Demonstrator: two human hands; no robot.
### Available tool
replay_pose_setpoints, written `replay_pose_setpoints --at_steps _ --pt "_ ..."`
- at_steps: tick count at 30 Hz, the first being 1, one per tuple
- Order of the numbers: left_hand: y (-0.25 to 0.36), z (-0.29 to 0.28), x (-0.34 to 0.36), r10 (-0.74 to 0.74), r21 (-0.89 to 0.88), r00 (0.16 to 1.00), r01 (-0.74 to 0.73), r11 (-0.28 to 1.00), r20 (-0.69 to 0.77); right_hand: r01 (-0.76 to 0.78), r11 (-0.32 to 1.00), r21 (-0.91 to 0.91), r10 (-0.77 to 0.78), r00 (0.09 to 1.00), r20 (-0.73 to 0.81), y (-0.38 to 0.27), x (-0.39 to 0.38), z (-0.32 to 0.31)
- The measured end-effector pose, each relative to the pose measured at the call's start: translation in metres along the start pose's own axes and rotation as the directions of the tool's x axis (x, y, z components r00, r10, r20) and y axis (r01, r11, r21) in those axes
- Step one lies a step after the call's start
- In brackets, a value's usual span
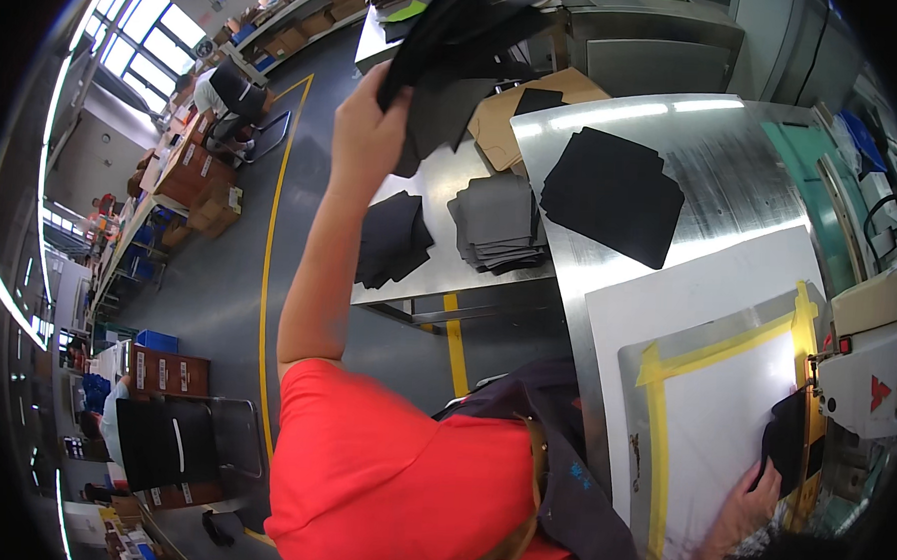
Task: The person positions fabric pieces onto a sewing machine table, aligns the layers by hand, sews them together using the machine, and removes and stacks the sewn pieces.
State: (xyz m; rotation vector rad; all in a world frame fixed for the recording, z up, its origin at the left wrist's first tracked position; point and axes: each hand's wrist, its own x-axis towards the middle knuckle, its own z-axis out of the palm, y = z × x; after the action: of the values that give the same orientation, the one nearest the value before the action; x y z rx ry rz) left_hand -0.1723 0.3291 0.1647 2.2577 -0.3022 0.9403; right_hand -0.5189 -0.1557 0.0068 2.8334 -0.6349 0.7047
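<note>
My left hand is raised on an outstretched arm. Its fingers are closed round a bundle of black fabric pieces that fan out above a metal side table. At the lower right, my right hand grips the edge of a dark fabric piece. That piece lies by the needle area of a sewing machine, and part of its far edge is hidden there. Below the raised bundle, a grey stack of cut pieces and a dark stack lie on the side table.
A black stack of pieces rests on the steel worktable. Yellow tape borders a white sheet beside the machine. Brown cardboard lies behind. Across the aisle, people sit near chairs and boxes.
</note>
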Motion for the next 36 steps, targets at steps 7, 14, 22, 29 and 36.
replay_pose_setpoints --at_steps 7,14,22,29,36 --pt "0.143 0.088 -0.147 0.722 -0.439 0.426 -0.588 0.679 0.546 -0.077 0.996 0.039 0.071 0.989 0.13 -0.005 -0.008 0.002" --pt "0.193 0.117 -0.198 0.665 -0.376 -0.012 -0.833 0.407 0.747 -0.044 0.999 0.006 0.044 0.999 -0.018 -0.011 0.003 0.005" --pt "0.229 0.132 -0.14 0.656 -0.715 -0.31 -0.443 0.541 0.688 -0.068 0.995 0.074 0.073 0.996 -0.055 -0.021 0.01 -0.007" --pt "0.229 0.253 -0.106 0.766 -0.663 0.059 -0.46 0.59 0.64 -0.261 0.931 0.254 0.298 0.947 -0.12 -0.03 0.006 -0.023" --pt "0.225 0.233 -0.1 0.72 -0.658 -0.128 -0.537 0.528 0.682 -0.741 0.432 0.514 0.895 0.42 -0.147 0.009 -0.103 -0.15"
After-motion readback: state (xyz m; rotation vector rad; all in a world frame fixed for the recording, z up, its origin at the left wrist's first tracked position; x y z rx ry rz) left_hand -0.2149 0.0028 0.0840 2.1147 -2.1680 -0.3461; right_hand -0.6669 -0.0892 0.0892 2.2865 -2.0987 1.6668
